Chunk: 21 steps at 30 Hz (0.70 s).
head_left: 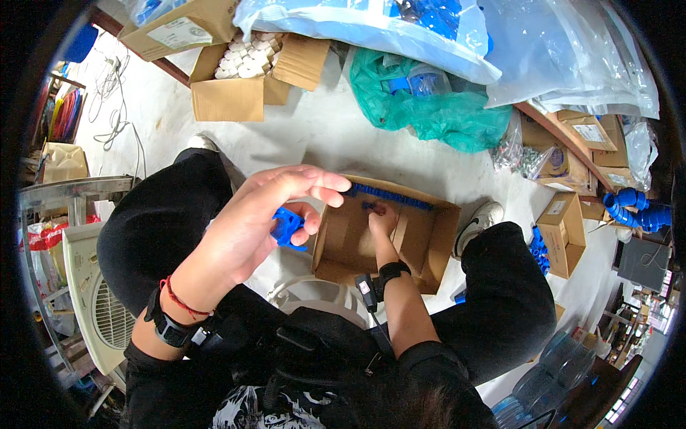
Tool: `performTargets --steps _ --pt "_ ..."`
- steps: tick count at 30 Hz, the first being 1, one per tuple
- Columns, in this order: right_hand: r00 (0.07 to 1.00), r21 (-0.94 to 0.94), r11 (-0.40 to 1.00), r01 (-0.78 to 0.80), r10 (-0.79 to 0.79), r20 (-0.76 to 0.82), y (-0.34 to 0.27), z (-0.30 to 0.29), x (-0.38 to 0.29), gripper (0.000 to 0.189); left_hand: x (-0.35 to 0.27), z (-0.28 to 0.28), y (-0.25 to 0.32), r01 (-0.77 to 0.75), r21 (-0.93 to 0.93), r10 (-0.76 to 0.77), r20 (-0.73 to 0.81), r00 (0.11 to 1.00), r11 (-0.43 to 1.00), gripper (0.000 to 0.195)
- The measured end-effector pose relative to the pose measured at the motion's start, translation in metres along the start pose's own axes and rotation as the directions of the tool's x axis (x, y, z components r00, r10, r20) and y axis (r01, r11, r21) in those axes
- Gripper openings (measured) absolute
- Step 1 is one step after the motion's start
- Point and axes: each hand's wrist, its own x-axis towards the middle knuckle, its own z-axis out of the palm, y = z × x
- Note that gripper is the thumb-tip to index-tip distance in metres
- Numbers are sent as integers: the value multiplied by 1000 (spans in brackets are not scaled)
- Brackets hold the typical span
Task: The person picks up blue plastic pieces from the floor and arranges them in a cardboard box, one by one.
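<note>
My left hand [262, 214] is raised to the left of an open cardboard box [370, 263]. Its lower fingers curl around blue plastic parts [288, 228], while the index finger and thumb reach out over the box's left edge. My right hand [383, 219] is down inside the box, with a small blue plastic part [368, 205] at its fingertips, partly hidden by the hand. A row of similar blue parts [394, 195] stands packed along the box's far wall. Bare cardboard shows across the box's floor, and a flap or fold lies right of my wrist.
A carton of white pieces [249, 59] stands on the floor ahead. Beside it sit a green plastic bag [429, 115] and large clear bags [370, 21]. A small carton [560, 236] and loose blue parts [538, 249] lie to the right. A fan [102, 305] is at left.
</note>
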Motion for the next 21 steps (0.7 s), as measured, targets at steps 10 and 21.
performTargets --steps 10,21 --pt "971 252 945 -209 230 -58 -12 15 -3 16 9 1 -10 110 19 -109 -46 993 994 30" --pt "947 782 563 -265 305 102 30 57 36 11 12 3 -13 138 9 -137 -55 989 990 31"
